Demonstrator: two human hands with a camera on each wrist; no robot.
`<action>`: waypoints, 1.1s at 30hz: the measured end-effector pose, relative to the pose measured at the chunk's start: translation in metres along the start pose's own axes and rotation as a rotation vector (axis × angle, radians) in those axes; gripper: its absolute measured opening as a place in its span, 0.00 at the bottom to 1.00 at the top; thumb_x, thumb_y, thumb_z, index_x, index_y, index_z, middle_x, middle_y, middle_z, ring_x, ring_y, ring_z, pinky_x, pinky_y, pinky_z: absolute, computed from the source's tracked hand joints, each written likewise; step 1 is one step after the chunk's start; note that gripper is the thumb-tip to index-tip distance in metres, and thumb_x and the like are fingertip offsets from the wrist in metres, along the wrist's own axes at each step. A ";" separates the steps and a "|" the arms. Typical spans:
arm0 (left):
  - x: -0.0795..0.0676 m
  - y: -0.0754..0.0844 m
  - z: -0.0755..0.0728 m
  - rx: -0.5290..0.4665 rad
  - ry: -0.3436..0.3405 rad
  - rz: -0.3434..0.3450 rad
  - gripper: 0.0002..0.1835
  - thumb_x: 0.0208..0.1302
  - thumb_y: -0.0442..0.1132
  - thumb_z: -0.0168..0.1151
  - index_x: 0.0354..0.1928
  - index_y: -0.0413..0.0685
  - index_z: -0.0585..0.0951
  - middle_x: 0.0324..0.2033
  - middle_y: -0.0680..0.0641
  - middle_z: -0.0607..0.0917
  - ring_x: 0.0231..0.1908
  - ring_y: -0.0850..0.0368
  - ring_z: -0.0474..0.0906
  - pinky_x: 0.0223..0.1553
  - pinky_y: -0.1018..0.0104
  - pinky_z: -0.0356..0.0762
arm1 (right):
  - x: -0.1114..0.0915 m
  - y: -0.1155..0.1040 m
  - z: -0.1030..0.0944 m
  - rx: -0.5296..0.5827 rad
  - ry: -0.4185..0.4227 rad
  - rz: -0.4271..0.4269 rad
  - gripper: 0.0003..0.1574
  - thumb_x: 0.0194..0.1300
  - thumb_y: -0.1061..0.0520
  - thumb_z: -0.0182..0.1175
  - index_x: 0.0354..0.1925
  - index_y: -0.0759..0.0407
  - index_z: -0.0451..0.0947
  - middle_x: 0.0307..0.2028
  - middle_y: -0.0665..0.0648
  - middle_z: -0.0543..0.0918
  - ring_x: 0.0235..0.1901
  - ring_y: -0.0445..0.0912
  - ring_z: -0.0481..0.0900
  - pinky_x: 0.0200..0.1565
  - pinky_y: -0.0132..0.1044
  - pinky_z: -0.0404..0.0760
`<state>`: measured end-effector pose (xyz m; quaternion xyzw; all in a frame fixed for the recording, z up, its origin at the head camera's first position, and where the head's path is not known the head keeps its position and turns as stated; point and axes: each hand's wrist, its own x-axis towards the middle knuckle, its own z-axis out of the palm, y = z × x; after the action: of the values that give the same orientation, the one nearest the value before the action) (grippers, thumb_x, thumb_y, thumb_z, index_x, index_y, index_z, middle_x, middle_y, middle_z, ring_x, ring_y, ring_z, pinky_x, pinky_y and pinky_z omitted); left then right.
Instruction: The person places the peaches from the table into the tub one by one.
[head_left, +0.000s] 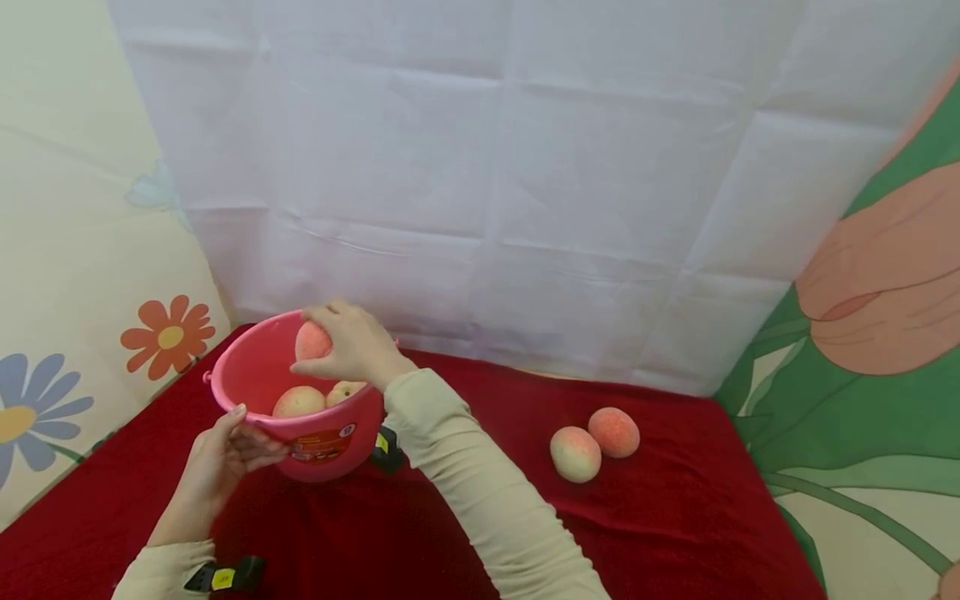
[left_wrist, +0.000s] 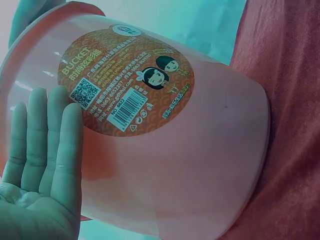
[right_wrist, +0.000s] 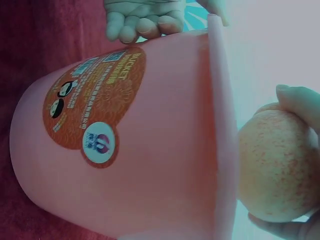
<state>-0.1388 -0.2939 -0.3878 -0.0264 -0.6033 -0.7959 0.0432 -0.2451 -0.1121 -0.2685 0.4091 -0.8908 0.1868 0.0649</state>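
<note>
A pink bucket (head_left: 258, 371) stands tilted toward me on the left side of the cloth, with at least two peaches (head_left: 300, 402) inside. My left hand (head_left: 225, 457) holds the bucket's near rim, thumb at the edge and fingers against the outer wall. Those fingers (left_wrist: 36, 145) lie beside the orange label (left_wrist: 125, 82) in the left wrist view. Over the bucket's opening, my right hand (head_left: 352, 342) grips another peach (head_left: 312, 342) between thumb and fingers. The right wrist view has this peach (right_wrist: 277, 165) just past the rim (right_wrist: 224, 125).
Two more peaches, one pale (head_left: 575, 454) and one redder (head_left: 614, 432), lie touching on the red cloth (head_left: 675, 500) to the right. A white sheet (head_left: 480, 167) hangs behind. Flower-printed panels (head_left: 67, 250) flank both sides.
</note>
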 end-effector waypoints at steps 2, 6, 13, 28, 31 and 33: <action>0.000 0.000 0.001 0.001 -0.005 0.001 0.26 0.73 0.44 0.34 0.25 0.49 0.83 0.23 0.50 0.85 0.29 0.57 0.84 0.33 0.64 0.81 | 0.000 0.000 0.000 0.002 -0.017 0.010 0.45 0.51 0.35 0.63 0.64 0.42 0.61 0.60 0.47 0.66 0.56 0.39 0.65 0.48 0.31 0.74; 0.002 0.001 0.001 0.002 -0.015 0.008 0.27 0.73 0.43 0.34 0.25 0.49 0.83 0.23 0.50 0.85 0.28 0.57 0.84 0.33 0.64 0.81 | 0.001 -0.001 -0.002 -0.025 -0.066 0.032 0.49 0.51 0.33 0.61 0.67 0.37 0.54 0.66 0.47 0.56 0.63 0.41 0.56 0.55 0.39 0.69; 0.004 0.000 0.000 -0.015 -0.005 -0.010 0.27 0.73 0.44 0.34 0.24 0.49 0.83 0.22 0.49 0.85 0.27 0.58 0.83 0.32 0.64 0.81 | -0.005 0.005 -0.002 -0.061 -0.086 0.000 0.47 0.53 0.33 0.59 0.67 0.37 0.53 0.66 0.48 0.55 0.64 0.41 0.53 0.61 0.40 0.60; 0.004 0.000 -0.004 -0.054 -0.003 -0.003 0.27 0.73 0.44 0.35 0.24 0.47 0.82 0.22 0.49 0.85 0.27 0.57 0.84 0.32 0.64 0.81 | -0.027 0.023 0.001 -0.096 -0.084 -0.017 0.51 0.53 0.33 0.59 0.69 0.40 0.49 0.68 0.48 0.49 0.65 0.45 0.51 0.57 0.47 0.65; 0.005 0.000 -0.004 -0.064 -0.005 0.006 0.28 0.73 0.43 0.34 0.23 0.47 0.82 0.22 0.48 0.85 0.27 0.57 0.84 0.31 0.64 0.81 | -0.033 0.028 0.001 -0.076 -0.078 -0.023 0.51 0.53 0.33 0.60 0.69 0.41 0.50 0.68 0.49 0.51 0.65 0.46 0.51 0.56 0.49 0.65; 0.005 -0.001 -0.004 -0.063 -0.005 0.008 0.28 0.73 0.43 0.34 0.24 0.47 0.82 0.22 0.49 0.85 0.27 0.57 0.84 0.31 0.64 0.81 | -0.037 0.032 0.000 -0.054 -0.065 -0.031 0.51 0.53 0.34 0.60 0.69 0.42 0.50 0.68 0.51 0.52 0.65 0.47 0.52 0.57 0.50 0.65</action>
<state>-0.1436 -0.2978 -0.3890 -0.0323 -0.5780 -0.8142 0.0439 -0.2444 -0.0668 -0.2872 0.4266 -0.8908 0.1481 0.0500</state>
